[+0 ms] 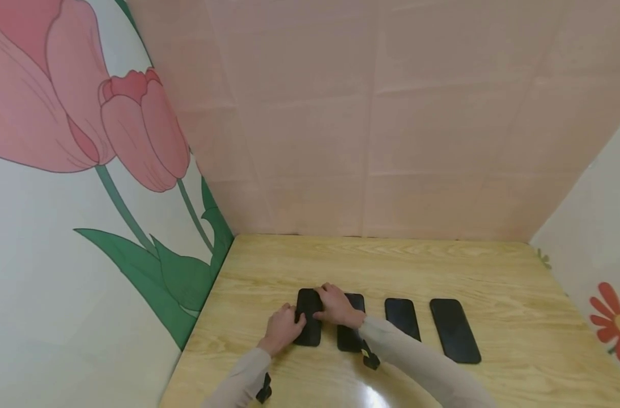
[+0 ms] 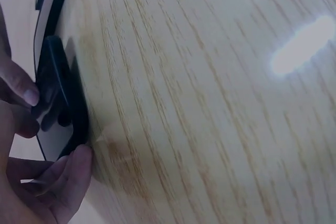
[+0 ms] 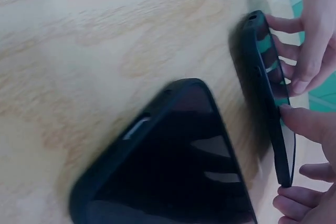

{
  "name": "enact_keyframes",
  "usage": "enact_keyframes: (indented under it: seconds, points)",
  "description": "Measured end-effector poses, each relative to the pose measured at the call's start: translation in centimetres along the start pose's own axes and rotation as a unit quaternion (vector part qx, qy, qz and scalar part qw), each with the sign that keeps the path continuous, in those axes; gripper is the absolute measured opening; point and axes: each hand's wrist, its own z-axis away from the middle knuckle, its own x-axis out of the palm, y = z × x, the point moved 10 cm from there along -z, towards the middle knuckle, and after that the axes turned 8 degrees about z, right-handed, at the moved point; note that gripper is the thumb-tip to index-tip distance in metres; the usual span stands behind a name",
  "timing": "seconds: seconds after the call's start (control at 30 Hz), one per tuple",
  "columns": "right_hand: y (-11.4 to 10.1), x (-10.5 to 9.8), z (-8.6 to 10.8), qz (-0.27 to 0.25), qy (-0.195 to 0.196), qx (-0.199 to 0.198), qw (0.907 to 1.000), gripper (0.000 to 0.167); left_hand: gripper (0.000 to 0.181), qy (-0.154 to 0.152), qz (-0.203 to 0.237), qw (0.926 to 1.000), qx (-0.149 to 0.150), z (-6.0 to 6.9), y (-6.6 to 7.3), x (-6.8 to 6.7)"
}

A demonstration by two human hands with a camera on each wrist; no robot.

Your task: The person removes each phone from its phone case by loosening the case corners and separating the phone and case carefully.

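Note:
A smartphone [image 1: 308, 333] in a black case, its dark screen up, is leftmost in a row on the wooden table. My left hand [image 1: 284, 327] grips its left side, thumb by the near part of the screen. My right hand [image 1: 335, 306] holds the far right part by its edges, thumb along the right side. In the right wrist view this smartphone [image 3: 270, 77] lies between both hands. The left wrist view shows left fingers [image 2: 79, 169] at its corner. Whether it is fully flat on the table I cannot tell. Beneath my right wrist lies a second smartphone [image 1: 348, 340], partly covered.
Farther right lie a third smartphone [image 1: 402, 317], its near end hidden by my right sleeve [image 1: 417, 357], and another larger-looking smartphone [image 1: 455, 331]. Around the wooden table [image 1: 519, 317] stand a pink back wall [image 1: 371, 141] and side walls with painted flowers.

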Motion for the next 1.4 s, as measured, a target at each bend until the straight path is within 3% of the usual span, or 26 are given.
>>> enact_keyframes:
  seconds: [0.17,0.63,0.9,1.2,1.4]
  points:
    - [-0.3,-1.0,-0.2,-0.013,0.02,-0.008,0.9997,0.068,0.026,0.015,0.009,0.9998,0.001,-0.1,-0.1,-0.2]
    - [-0.1,-1.1,-0.1,-0.16,0.059,0.024,0.985,0.063,0.032,0.032,0.014,0.9994,-0.004,0.2,-0.3,-0.4]
    - [0.1,-1.4,0.5,-0.243,0.089,0.059,0.9642,0.05,0.032,0.047,0.022,0.9986,0.003,0.6,-0.2,-0.5]
    - [0.6,-1.7,1.2,-0.277,0.117,0.116,0.9468,0.044,0.027,0.067,-0.001,0.9975,0.025,0.5,0.1,-0.8]
    - [0.8,-1.6,1.6,-0.279,0.123,0.141,0.9418,0.043,0.026,0.069,-0.007,0.9971,0.03,0.6,0.3,-0.8]
